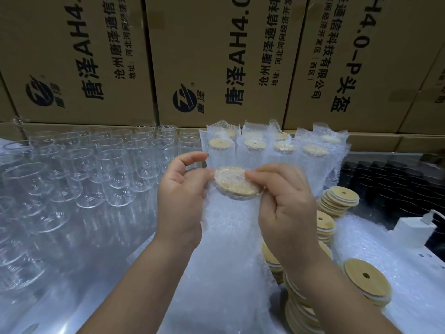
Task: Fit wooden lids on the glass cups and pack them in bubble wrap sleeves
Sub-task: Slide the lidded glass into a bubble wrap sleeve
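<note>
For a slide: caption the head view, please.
Left hand and right hand hold a lidded cup in a bubble wrap sleeve; empty cups left, wrapped cups behind, spare lids right.

Tilted lidded glass cup (237, 186) inside bubble wrap sleeve (226, 237), bare cups (113, 165) left, lid stacks (338, 201) right, wrapped cups (255, 144) behind.

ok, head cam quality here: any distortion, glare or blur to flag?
Head view: wide-angle bowing, cardboard boxes lean outward toward the edges; glass cups smear at the far left, with streaky reflections on the glossy table; centre is sharp, left hand and right hand pinching the bubble wrap sleeve; the wooden lid shows hazily through the wrap.
</note>
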